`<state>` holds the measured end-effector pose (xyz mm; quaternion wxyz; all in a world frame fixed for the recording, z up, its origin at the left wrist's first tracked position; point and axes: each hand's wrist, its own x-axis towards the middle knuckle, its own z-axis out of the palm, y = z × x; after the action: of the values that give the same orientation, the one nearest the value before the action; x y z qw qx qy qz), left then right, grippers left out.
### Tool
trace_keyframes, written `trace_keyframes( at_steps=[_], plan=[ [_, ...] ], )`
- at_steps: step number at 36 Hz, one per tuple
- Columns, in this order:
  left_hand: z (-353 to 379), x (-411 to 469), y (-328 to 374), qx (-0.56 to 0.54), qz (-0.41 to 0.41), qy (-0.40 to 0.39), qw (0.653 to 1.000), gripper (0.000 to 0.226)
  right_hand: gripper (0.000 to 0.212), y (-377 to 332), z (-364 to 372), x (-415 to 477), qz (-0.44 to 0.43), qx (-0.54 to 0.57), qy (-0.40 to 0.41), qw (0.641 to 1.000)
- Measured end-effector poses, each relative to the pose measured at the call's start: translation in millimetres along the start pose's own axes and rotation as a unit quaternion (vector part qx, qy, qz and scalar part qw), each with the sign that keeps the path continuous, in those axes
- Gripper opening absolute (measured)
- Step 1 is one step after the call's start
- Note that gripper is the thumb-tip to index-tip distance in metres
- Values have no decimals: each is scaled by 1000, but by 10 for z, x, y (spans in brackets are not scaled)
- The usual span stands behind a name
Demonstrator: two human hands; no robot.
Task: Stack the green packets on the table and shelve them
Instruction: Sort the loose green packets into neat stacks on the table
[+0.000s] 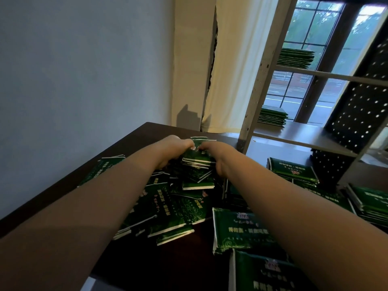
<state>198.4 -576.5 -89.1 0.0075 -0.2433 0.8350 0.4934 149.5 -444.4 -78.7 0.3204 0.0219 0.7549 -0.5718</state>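
Here, in the head view, your left hand and right hand are both closed on one small bundle of green packets, gripping it from either side at the far end of the dark table. The bundle sits just above the loose heap of packets, which sprawls across the table nearer to you than the bundle. Its edges are not yet flush; a few packets jut out at its lower side, so I judge you are squaring it up.

Done so far, as far as this shows: the metal shelf, to the right of the bundle, already carries two finished stacks. The lower shelved stack lies on the board just above table height, and the upper shelved stack lies on the board above that. Both look neat.

Left to do is most of the job. The heap is large and disordered, packets lying at all angles. To the right of the heap, rough piles near the shelf and more packets at the near right edge are partly gathered but none of them is on the shelf. The bundle in your hands is thin next to the shelved stacks, so expect to add more before carrying it over.
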Motion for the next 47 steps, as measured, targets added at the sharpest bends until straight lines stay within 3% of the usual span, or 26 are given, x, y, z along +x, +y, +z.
trace_keyframes(
  at_steps=[6, 12, 17, 21, 23, 27, 31, 34, 40, 44, 47],
  plan=[
    [-38, -121, -13, -51, -14, 29, 998, 71, 17, 72, -90, -142, -33, 58, -17, 998],
    [-33, -403, 14, -206, -64, 0, 977, 53, 26, 97, -155, -239, -96, 142, -25, 985],
    [132, -549, 84, -362, -70, -135, 920, 55, 30, 129, -225, -362, -132, 146, -78, 977],
    [181, -547, 88, -347, -25, -102, 932, 54, 25, 190, -271, -464, -147, 60, -128, 979],
    [161, -554, 70, -353, -1, -104, 930, 54, 39, 224, -270, -460, -168, 27, -128, 977],
    [98, -559, -48, -348, 77, -43, 933, 107, 59, 267, -269, -469, -231, 20, -110, 966],
    [3, -663, -206, -279, 150, -28, 948, 85, 81, 311, -279, -527, -306, -9, -127, 943],
    [-59, -749, -326, -210, 178, -24, 961, 85, 90, 371, -251, -511, -342, -57, -138, 928],
    [64, -830, -464, -152, 144, -21, 978, 103, 96, 511, -117, -445, -323, -80, -143, 932],
    [62, -812, -480, -103, 128, -37, 986, 102, 126, 510, -91, -381, -295, -61, -133, 944],
    [19, -823, -476, -58, 144, -39, 987, 98, 133, 495, -96, -414, -289, -88, -146, 942]
  ],
)
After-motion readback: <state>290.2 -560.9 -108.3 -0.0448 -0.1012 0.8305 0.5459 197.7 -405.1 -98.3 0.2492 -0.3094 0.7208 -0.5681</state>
